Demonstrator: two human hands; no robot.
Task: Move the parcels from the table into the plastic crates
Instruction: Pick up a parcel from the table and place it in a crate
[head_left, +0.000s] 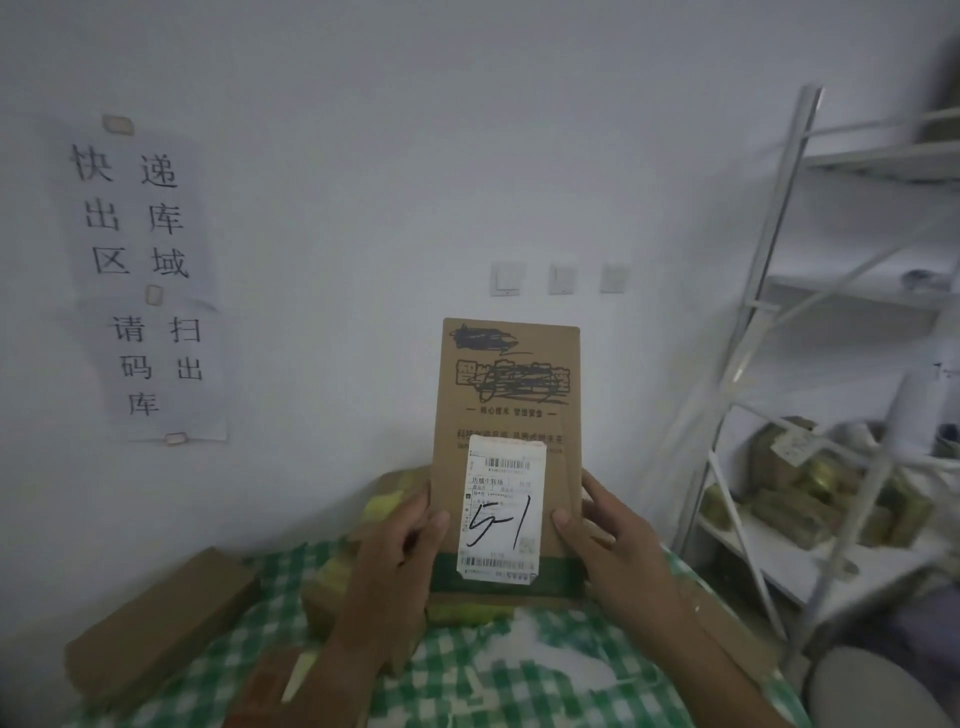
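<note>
Both forearms, rising from the lower middle of the frame, were bare, without sleeves, gloves, rings or watch.

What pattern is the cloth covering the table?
The tablecloth is a green-and-white check, shown best in the head view.

A dim room with a plain white wall (363, 130) bearing taped paper notices in black Chinese characters (140, 270) and three white wall switches (560, 278). A white metal shelving rack (769, 291) stands at right.
</note>
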